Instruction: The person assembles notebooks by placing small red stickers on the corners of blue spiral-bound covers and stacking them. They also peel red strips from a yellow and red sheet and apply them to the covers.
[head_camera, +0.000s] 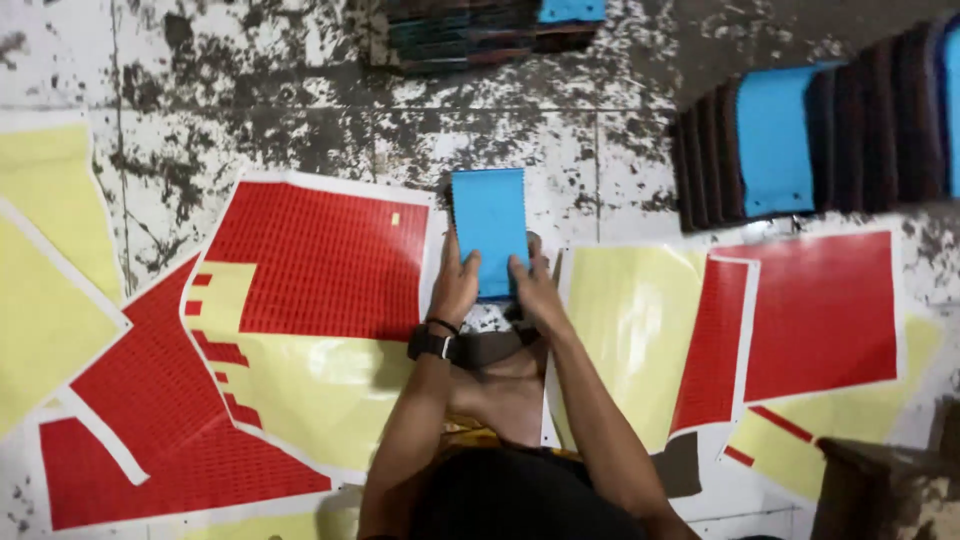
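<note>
Both hands grip a small blue rectangular pad (489, 228) held upright over the stained floor. My left hand (456, 285), with a black watch on its wrist, clasps the pad's lower left edge. On the lower right edge sits my right hand (535, 287), thumb on the blue face. My knee shows below the hands.
Red sticker sheets (325, 258) on yellow backing lie to the left, more red and yellow sheets (820, 315) to the right. A row of dark and blue pads (775, 140) is fanned at the upper right, another stack (470, 30) at the top. Stained tiles (300, 100) lie beyond.
</note>
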